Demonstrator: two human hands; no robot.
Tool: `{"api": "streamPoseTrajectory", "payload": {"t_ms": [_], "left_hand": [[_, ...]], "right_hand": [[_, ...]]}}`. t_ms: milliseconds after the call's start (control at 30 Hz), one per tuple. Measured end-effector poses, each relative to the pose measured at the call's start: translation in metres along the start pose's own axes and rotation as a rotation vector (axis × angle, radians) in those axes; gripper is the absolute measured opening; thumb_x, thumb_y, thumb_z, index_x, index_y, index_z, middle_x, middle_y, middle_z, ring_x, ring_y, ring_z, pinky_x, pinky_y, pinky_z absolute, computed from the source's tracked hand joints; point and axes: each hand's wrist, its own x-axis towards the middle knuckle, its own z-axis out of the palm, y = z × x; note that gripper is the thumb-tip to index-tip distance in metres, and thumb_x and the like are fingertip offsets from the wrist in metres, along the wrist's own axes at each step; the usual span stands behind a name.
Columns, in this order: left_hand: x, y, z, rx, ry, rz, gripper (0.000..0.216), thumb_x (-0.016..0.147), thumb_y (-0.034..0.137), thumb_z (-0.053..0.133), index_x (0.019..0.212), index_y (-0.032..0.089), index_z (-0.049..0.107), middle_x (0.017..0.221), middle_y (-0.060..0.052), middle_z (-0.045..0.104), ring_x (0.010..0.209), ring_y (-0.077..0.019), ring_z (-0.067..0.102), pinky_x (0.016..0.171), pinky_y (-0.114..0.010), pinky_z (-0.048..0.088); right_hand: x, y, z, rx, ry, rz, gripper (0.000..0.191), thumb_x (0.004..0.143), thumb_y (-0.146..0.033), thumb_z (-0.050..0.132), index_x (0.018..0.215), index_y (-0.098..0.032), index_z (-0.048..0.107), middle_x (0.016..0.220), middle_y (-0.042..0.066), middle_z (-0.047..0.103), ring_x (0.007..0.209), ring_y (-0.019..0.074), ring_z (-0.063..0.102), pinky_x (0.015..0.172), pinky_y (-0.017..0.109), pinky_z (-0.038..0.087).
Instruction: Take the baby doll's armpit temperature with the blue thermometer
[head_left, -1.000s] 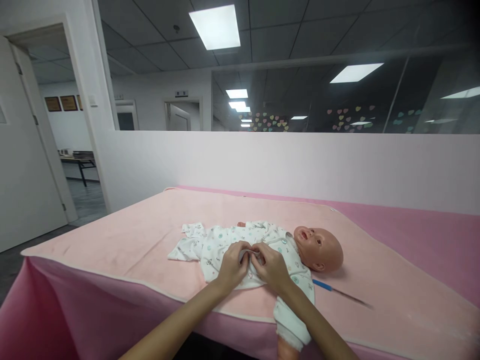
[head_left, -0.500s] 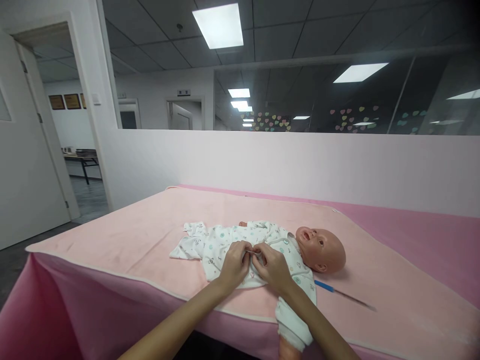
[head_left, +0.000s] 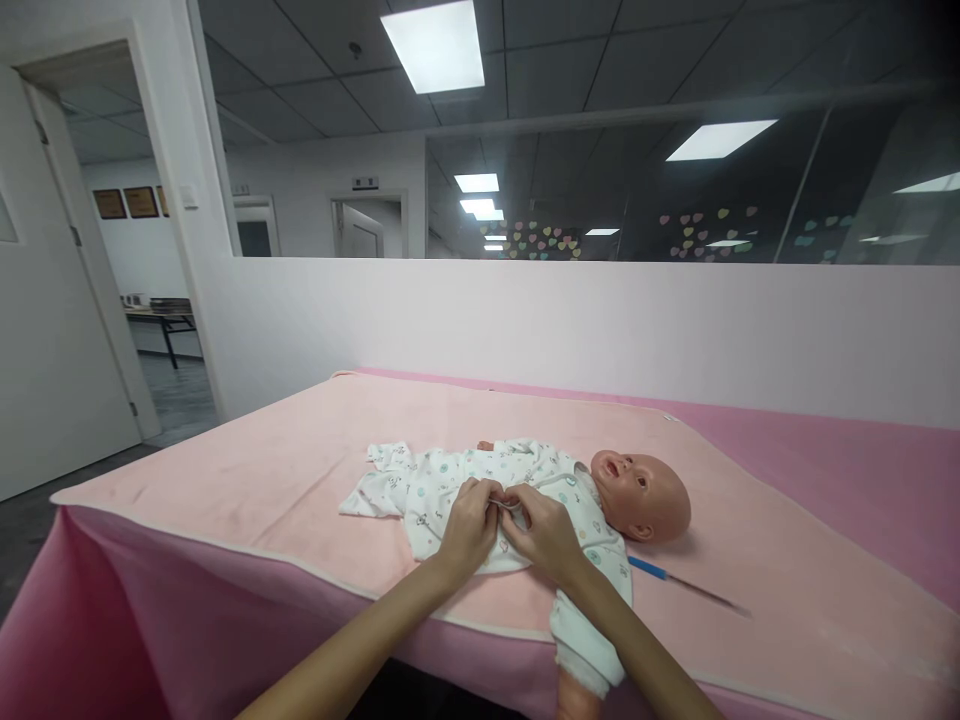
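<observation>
A baby doll [head_left: 646, 497] lies on its back, head to the right, dressed in a white printed baby outfit [head_left: 442, 490]. Over the doll's belly, my left hand [head_left: 474, 518] pinches the edge of the outfit's fabric. Close beside it, my right hand [head_left: 541, 530] pinches the same edge, the fingertips of both hands nearly touching. Whether a snap or tie sits between the fingers is too small to make out. The doll's near arm, in a white sleeve [head_left: 585, 640], hangs over the table's front edge beneath my right forearm.
A thin rod with a blue handle [head_left: 646, 567] lies right of the doll, near its shoulder. Under everything is a peach pad [head_left: 285, 470] on a pink cover [head_left: 847, 480]. Behind stands a white half-wall [head_left: 600, 330] with glass above; a door [head_left: 60, 300] is at left.
Almost nothing differs. Both hands keep their pinch on the outfit's edge, with only a slight shift of the fingers, and the camera view has tilted a little.
</observation>
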Motion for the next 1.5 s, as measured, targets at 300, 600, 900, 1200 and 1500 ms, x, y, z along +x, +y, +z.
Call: {"api": "streamPoseTrajectory", "payload": {"t_ms": [300,600,900,1200,1500], "left_hand": [[0.0,0.0001,-0.0007,-0.006,-0.008,-0.017,0.017,0.078,0.007,0.037,0.082,0.019,0.048,0.076,-0.001,0.053,0.075,-0.0148,0.049,0.067,-0.028,0.041],[0.0011,0.001,-0.0016,-0.017,0.012,-0.012,0.017,0.076,0.007,0.038,0.082,0.02,0.046,0.077,-0.001,0.054,0.075,-0.0146,0.051,0.067,-0.027,0.042],[0.0012,0.0006,-0.0013,-0.05,0.022,-0.049,0.018,0.075,0.007,0.039,0.084,0.019,0.047,0.079,-0.002,0.054,0.076,-0.0148,0.052,0.068,-0.028,0.043],[0.0011,0.003,-0.0025,-0.059,0.006,-0.058,0.017,0.076,0.008,0.04,0.087,0.019,0.048,0.082,-0.002,0.054,0.079,-0.0147,0.052,0.071,-0.028,0.043],[0.0022,0.0074,-0.0047,-0.051,-0.013,-0.075,0.018,0.076,0.007,0.039,0.087,0.019,0.047,0.082,-0.003,0.053,0.077,-0.0154,0.05,0.07,-0.029,0.041]], "right_hand": [[0.0003,-0.0006,-0.0005,0.001,0.001,0.002,0.013,0.078,-0.018,0.044,0.085,-0.019,0.055,0.068,0.0,0.06,0.057,0.0119,0.053,0.053,0.022,0.037],[0.0,-0.0001,-0.0019,-0.01,-0.023,-0.033,0.016,0.081,-0.015,0.039,0.085,-0.019,0.055,0.068,0.0,0.058,0.056,0.0108,0.051,0.052,0.021,0.035],[0.0007,0.0015,-0.0021,0.01,-0.015,-0.013,0.018,0.08,-0.013,0.039,0.086,-0.019,0.055,0.068,0.0,0.056,0.056,0.011,0.051,0.053,0.022,0.034],[0.0,0.0011,-0.0026,0.037,-0.038,0.016,0.015,0.081,-0.018,0.041,0.087,-0.02,0.054,0.072,0.001,0.056,0.06,0.0127,0.05,0.054,0.023,0.035],[0.0,0.0037,-0.0009,0.042,-0.042,0.019,0.016,0.081,-0.016,0.041,0.087,-0.019,0.055,0.072,0.001,0.056,0.06,0.012,0.05,0.054,0.023,0.035]]}}
